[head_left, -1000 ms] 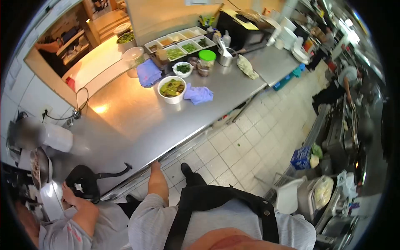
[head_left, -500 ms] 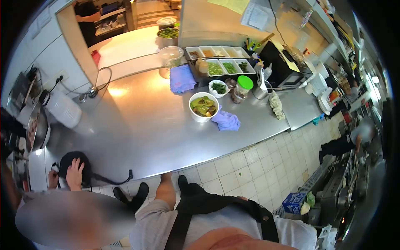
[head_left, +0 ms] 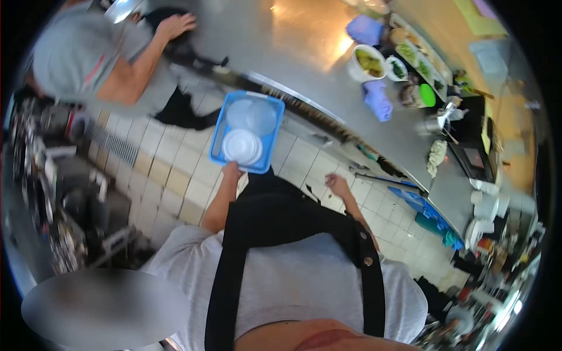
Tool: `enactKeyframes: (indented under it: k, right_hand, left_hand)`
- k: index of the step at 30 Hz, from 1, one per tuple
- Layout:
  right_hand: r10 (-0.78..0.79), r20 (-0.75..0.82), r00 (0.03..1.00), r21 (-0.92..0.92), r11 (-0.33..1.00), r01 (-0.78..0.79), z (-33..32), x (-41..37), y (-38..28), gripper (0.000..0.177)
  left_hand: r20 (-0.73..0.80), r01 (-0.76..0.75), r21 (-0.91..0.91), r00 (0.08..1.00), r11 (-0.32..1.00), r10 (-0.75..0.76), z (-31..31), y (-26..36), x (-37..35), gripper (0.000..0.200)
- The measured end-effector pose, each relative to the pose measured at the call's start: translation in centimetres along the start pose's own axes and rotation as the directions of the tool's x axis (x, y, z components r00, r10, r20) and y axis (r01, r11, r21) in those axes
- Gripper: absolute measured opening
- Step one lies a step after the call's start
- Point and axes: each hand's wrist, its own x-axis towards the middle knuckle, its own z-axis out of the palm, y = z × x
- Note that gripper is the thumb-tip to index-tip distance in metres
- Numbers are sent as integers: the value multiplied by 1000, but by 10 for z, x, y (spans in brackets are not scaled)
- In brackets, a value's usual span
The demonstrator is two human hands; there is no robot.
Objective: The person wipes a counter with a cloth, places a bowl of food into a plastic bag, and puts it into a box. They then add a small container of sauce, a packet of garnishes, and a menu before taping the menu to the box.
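My left hand [head_left: 233, 169] grips the near rim of a blue plastic basket [head_left: 280, 120], which is over the tiled floor beside the counter's front edge. Clear plastic lids [head_left: 260, 117] lie in its far part, and a stack of white round lids or containers [head_left: 239, 145] sits nearest my hand. My right hand [head_left: 338, 184] hangs apart from it, low on the right, fingers curled in with nothing visible in them.
On the steel counter [head_left: 246, 29] stand a white bowl of green vegetables [head_left: 369, 62], a bowl of chopped greens [head_left: 397, 69], a green-lidded jar [head_left: 427, 95] and purple cloths [head_left: 377, 100]. A co-worker [head_left: 126, 76] in grey leans at the counter on the left.
My view has turned and both my forearms have come into sight. The blue basket now shows in my left hand; earlier neither it nor my hands were visible.
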Motion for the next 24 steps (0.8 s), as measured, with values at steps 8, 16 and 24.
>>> enactKeyframes:
  k: [8, 16, 24]
  right_hand:
    - [-411, 30, 911, 304, 872, 384, -11, 37, -182, 29]
    - [-735, -116, 669, -90, 678, 729, -31, 23, -308, 65]
    - [-672, -282, 684, -295, 739, 605, -69, -5, -316, 53]
  left_hand:
    - [-193, -225, 338, 934, 914, 301, -87, 26, -142, 22]
    - [32, -390, 533, 896, 751, 443, -74, 54, -246, 13]
    - [215, -539, 535, 832, 651, 512, -28, 52, -282, 17]
